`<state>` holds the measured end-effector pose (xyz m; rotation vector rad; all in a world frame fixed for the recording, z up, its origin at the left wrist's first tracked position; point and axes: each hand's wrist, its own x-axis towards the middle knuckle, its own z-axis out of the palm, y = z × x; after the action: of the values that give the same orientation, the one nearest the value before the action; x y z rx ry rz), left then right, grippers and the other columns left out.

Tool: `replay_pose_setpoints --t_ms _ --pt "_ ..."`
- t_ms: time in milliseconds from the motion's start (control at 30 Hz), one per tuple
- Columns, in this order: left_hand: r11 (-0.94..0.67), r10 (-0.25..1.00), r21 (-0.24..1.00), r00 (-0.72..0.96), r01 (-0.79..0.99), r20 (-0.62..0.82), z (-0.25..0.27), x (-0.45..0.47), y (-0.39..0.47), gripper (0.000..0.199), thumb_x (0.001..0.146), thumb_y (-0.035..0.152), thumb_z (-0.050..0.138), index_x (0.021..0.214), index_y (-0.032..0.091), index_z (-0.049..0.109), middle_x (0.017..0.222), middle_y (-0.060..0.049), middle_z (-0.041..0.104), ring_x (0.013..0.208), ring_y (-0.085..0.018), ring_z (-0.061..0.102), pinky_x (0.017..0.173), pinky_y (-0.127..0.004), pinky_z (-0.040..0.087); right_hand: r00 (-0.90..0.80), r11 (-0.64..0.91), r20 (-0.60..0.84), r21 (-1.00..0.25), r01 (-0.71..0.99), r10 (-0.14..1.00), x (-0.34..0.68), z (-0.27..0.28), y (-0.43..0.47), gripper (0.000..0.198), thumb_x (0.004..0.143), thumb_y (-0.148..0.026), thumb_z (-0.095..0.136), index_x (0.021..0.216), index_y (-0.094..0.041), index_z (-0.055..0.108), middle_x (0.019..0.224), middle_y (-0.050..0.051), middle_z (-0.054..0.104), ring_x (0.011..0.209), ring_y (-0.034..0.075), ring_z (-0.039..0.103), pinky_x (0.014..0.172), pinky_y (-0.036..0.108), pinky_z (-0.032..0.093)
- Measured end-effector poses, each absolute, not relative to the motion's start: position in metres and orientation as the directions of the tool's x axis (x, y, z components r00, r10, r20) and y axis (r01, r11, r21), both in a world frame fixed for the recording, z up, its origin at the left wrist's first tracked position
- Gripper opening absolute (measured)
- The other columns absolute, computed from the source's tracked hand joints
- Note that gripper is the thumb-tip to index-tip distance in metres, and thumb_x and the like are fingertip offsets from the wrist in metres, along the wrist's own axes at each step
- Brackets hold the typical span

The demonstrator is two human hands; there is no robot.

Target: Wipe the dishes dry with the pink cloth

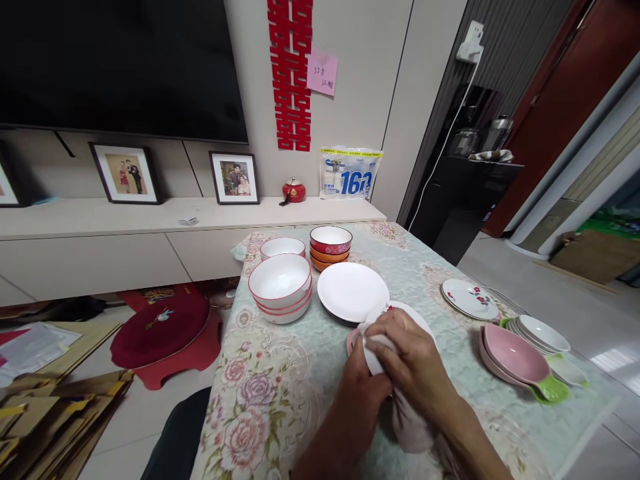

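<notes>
Head view, left hand (361,399): closed on bunched cloth (413,427).
Right hand (407,343): clasping the same cloth, over a flowered plate (414,312).
Flowered plate: just right of stacked white plates (353,291).
Risk: a loosened grip could let it slip, chipping both.

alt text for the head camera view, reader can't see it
The left hand and right hand, close together, grip a pale cloth above a floral tablecloth. Beyond are stacked white bowls and a white plate; pink dishes sit right.

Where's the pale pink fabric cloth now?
Head view: the cloth is lower right of centre, bunched between left hand and right hand, nearer than the plain white round plate.
</notes>
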<state>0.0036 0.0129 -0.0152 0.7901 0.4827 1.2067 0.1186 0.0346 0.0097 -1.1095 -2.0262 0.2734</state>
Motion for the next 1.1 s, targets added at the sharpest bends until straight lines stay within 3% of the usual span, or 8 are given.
replay_pose_setpoints --t_ms 133,267,467,533,733,867,967,1100 --pt "0.159 0.951 0.775 0.306 -0.612 0.047 -0.013 0.002 0.013 0.050 0.063 0.002 0.055 0.109 0.018 0.065 0.107 -0.006 0.068 0.105 -0.026 0.060 0.089 -0.036 0.047 -0.428 0.656 0.506 -0.469 0.592 0.749 0.117 0.015 0.031 0.014 0.095 -0.017 0.056 0.099 -0.025 0.066 0.092 0.003 0.062 0.090 0.019 0.058 0.079 0.035 0.043" --pt "0.168 0.938 0.781 0.342 -0.601 0.061 -0.011 0.002 0.012 0.067 0.060 -0.003 0.052 0.123 0.019 0.058 0.104 -0.003 0.067 0.098 -0.022 0.060 0.079 -0.030 0.047 -0.176 0.525 0.603 -0.472 0.709 0.778 0.134 0.006 0.044 0.012 0.094 -0.023 0.059 0.102 -0.025 0.068 0.093 0.005 0.062 0.092 0.022 0.058 0.081 0.037 0.044" --pt "0.133 0.934 0.830 0.348 -0.542 0.078 -0.014 0.001 0.012 0.077 0.058 -0.004 0.048 0.130 0.023 0.056 0.125 -0.002 0.063 0.109 -0.023 0.056 0.090 -0.032 0.044 0.101 0.304 0.603 -0.530 0.792 0.791 0.157 -0.004 0.058 0.012 0.092 -0.030 0.061 0.096 -0.021 0.068 0.090 0.006 0.064 0.088 0.024 0.061 0.081 0.038 0.045" --pt "0.145 0.928 0.833 0.366 -0.533 0.072 -0.013 0.001 0.012 0.075 0.060 -0.003 0.049 0.130 0.024 0.055 0.122 -0.002 0.064 0.106 -0.023 0.057 0.090 -0.033 0.045 0.069 0.334 0.615 -0.516 0.788 0.786 0.149 0.000 0.052 0.011 0.093 -0.029 0.060 0.097 -0.022 0.068 0.092 0.006 0.065 0.089 0.023 0.061 0.082 0.038 0.046" --pt "0.105 0.947 0.828 0.310 -0.551 0.086 -0.010 0.000 0.012 0.049 0.066 0.001 0.055 0.111 0.018 0.061 0.109 -0.005 0.064 0.104 -0.023 0.056 0.089 -0.033 0.046 -0.305 0.605 0.585 -0.427 0.672 0.752 0.115 0.013 0.032 0.015 0.097 -0.025 0.054 0.101 -0.024 0.068 0.090 0.006 0.062 0.088 0.021 0.058 0.077 0.036 0.046" --pt "0.129 0.938 0.833 0.338 -0.538 0.073 -0.012 -0.002 0.013 0.068 0.059 -0.002 0.051 0.124 0.019 0.058 0.109 -0.004 0.065 0.100 -0.023 0.058 0.079 -0.030 0.046 -0.188 0.532 0.657 -0.374 0.759 0.730 0.128 0.009 0.041 0.015 0.094 -0.029 0.058 0.103 -0.025 0.070 0.093 0.007 0.062 0.093 0.024 0.056 0.082 0.041 0.044" --pt "0.150 0.939 0.834 0.340 -0.531 0.048 -0.013 -0.004 0.015 0.080 0.054 -0.001 0.050 0.131 0.022 0.057 0.123 -0.004 0.065 0.108 -0.026 0.058 0.080 -0.031 0.047 -0.046 0.420 0.615 -0.481 0.769 0.787 0.150 0.004 0.052 0.018 0.094 -0.034 0.058 0.102 -0.024 0.070 0.100 0.008 0.066 0.097 0.025 0.059 0.087 0.041 0.045" --pt "0.218 0.952 0.797 0.302 -0.563 -0.047 -0.013 -0.004 0.016 0.072 0.056 0.003 0.055 0.126 0.021 0.061 0.125 -0.006 0.066 0.112 -0.029 0.058 0.088 -0.035 0.048 0.071 0.259 0.417 -0.679 0.687 0.906 0.166 0.002 0.058 0.024 0.090 -0.043 0.059 0.099 -0.024 0.070 0.098 0.005 0.073 0.089 0.023 0.066 0.083 0.036 0.049"
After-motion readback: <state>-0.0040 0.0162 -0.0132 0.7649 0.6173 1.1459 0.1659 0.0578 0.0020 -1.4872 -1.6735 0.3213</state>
